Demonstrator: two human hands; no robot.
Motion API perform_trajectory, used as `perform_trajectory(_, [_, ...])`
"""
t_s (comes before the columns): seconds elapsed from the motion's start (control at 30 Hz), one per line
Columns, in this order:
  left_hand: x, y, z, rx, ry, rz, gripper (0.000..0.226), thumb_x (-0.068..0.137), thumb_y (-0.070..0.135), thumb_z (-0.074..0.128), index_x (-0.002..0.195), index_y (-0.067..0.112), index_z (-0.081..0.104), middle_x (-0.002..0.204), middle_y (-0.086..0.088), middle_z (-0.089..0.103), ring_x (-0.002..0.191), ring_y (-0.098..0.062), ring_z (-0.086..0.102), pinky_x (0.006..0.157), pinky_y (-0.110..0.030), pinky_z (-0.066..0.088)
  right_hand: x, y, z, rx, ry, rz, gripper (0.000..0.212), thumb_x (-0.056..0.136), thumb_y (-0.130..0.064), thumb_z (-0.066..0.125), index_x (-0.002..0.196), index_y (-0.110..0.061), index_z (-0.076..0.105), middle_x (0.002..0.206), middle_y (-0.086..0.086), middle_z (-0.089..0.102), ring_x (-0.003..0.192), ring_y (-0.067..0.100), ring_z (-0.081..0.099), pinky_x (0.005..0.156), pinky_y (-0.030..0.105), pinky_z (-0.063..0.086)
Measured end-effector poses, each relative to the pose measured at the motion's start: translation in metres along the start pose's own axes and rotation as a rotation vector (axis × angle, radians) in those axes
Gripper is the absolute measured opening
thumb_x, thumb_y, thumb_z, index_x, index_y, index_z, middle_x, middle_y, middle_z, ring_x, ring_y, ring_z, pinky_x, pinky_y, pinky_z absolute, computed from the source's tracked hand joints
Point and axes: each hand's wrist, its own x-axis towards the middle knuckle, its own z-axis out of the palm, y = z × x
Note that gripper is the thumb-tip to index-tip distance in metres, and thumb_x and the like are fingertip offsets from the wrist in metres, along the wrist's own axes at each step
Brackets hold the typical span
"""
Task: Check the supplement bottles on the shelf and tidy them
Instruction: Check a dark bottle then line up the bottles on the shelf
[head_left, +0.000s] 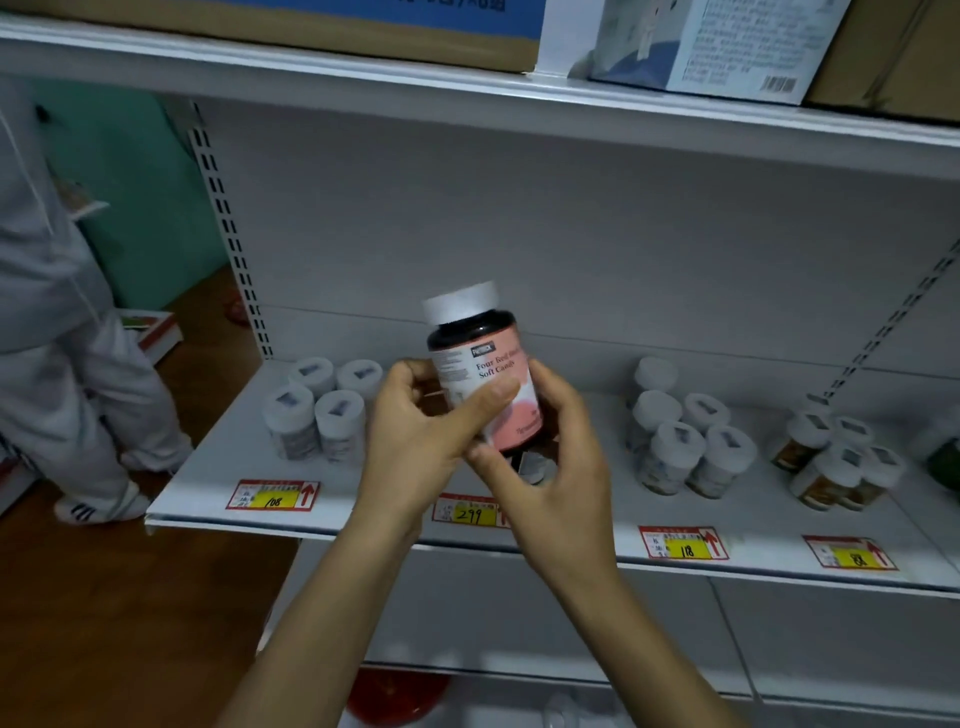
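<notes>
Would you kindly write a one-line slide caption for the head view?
Left hand and right hand hold a pink-labelled bottle before a shelf of white-capped bottles.

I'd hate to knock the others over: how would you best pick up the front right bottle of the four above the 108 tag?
Probably round its white cap, coming from the front: the bottle stands upright, neighbours crowd its left and back, while its front and right sides look free.

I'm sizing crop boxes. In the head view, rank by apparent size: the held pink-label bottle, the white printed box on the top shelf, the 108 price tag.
1. white printed box, cut off by the frame's top.
2. pink-label bottle, enlarged by nearness to the camera.
3. 108 price tag.
</notes>
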Motion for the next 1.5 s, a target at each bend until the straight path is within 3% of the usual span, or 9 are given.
perform_trajectory(0.13, [0.003, -0.003, -0.011, -0.046, -0.067, -0.047, 0.045, 0.073, 0.047, 0.059, 0.101, 0.012, 0.063, 0.092, 0.000, 0.072, 0.080, -0.006, 0.068, 0.062, -0.015, 0.051, 0.007, 0.003, -0.004, 0.467, 0.004, 0.307, 0.041, 0.081, -0.029, 0.061, 0.120, -0.019, 0.058, 0.107, -0.001, 0.071, 0.094, 0.012, 0.069, 0.073, 0.024, 0.055])
perform_trajectory(0.3, [0.005, -0.016, -0.018, -0.112, -0.188, -0.146, 0.048, 0.085, 0.042, 0.059, 0.120, 0.010, 0.061, 0.115, -0.006, 0.070, 0.108, -0.017, 0.066, 0.088, -0.028, 0.055, 0.008, 0.008, -0.005, 0.639, -0.060, 0.439, 0.040, 0.081, -0.031, 0.056, 0.116, -0.012, 0.059, 0.098, 0.004, 0.074, 0.088, 0.017, 0.070, 0.071, 0.024, 0.055])
perform_trajectory(0.47, [0.010, -0.020, -0.016, 0.103, -0.141, -0.073, 0.054, 0.062, 0.037, 0.073, 0.108, 0.012, 0.064, 0.098, -0.004, 0.074, 0.089, -0.017, 0.071, 0.069, -0.023, 0.056, 0.002, 0.021, 0.004, 0.344, -0.175, 0.370, 0.036, 0.093, -0.013, 0.060, 0.125, -0.023, 0.048, 0.111, -0.004, 0.070, 0.102, 0.007, 0.067, 0.082, 0.020, 0.053])
perform_trajectory(0.6, [0.024, -0.056, -0.026, 0.333, -0.017, -0.072, 0.044, 0.066, 0.024, 0.087, 0.097, 0.022, 0.056, 0.096, 0.002, 0.067, 0.089, -0.009, 0.065, 0.074, -0.024, 0.051, 0.007, 0.045, -0.005, -0.039, -0.111, 0.220, 0.034, 0.089, -0.024, 0.067, 0.116, -0.036, 0.051, 0.112, -0.021, 0.062, 0.105, -0.006, 0.058, 0.085, 0.009, 0.045])
perform_trajectory(0.73, [0.034, -0.102, -0.022, 0.456, 0.046, -0.136, 0.059, 0.054, 0.028, 0.087, 0.100, 0.013, 0.053, 0.089, 0.006, 0.065, 0.086, -0.006, 0.064, 0.069, -0.023, 0.051, 0.022, 0.081, -0.018, -0.365, -0.027, 0.130, 0.036, 0.087, -0.023, 0.064, 0.123, -0.019, 0.059, 0.119, -0.002, 0.062, 0.112, 0.014, 0.055, 0.089, 0.017, 0.039])
perform_trajectory(0.93, [0.046, -0.139, -0.018, 0.527, 0.104, -0.235, 0.058, 0.059, 0.025, 0.087, 0.099, 0.017, 0.046, 0.089, 0.012, 0.059, 0.087, -0.017, 0.062, 0.075, -0.034, 0.052, 0.044, 0.095, -0.026, -0.471, -0.018, 0.034, 0.032, 0.087, -0.024, 0.059, 0.117, -0.013, 0.063, 0.117, -0.002, 0.062, 0.109, 0.017, 0.054, 0.088, 0.000, 0.028])
perform_trajectory(1.17, [0.050, -0.140, -0.011, 0.459, 0.065, -0.261, 0.072, 0.065, 0.011, 0.087, 0.121, 0.015, 0.042, 0.105, 0.010, 0.056, 0.104, -0.016, 0.058, 0.072, -0.015, 0.045, 0.119, 0.090, -0.011, -0.565, -0.193, 0.176, 0.051, 0.093, -0.028, 0.059, 0.141, -0.018, 0.042, 0.142, 0.007, 0.044, 0.127, 0.024, 0.045, 0.093, 0.024, 0.035])
perform_trajectory(1.3, [0.040, -0.130, -0.010, 0.426, 0.118, -0.168, 0.113, 0.060, 0.022, 0.090, 0.150, 0.017, 0.021, 0.143, -0.003, 0.042, 0.130, -0.014, 0.041, 0.101, -0.024, 0.037, 0.151, 0.097, 0.004, -0.498, -0.372, 0.527, 0.080, 0.087, -0.038, 0.067, 0.150, -0.016, 0.024, 0.147, 0.009, 0.038, 0.130, 0.026, 0.042, 0.086, 0.027, 0.034])
perform_trajectory(1.5, [0.037, -0.100, -0.006, 0.489, 0.173, 0.079, 0.111, 0.056, 0.054, 0.084, 0.145, 0.011, 0.034, 0.145, -0.003, 0.043, 0.135, -0.014, 0.039, 0.111, -0.029, 0.034, 0.162, 0.112, -0.002, -0.448, -0.361, 0.598, 0.046, 0.079, -0.022, 0.075, 0.112, 0.008, 0.062, 0.112, 0.021, 0.065, 0.083, 0.018, 0.054, 0.070, 0.029, 0.046])
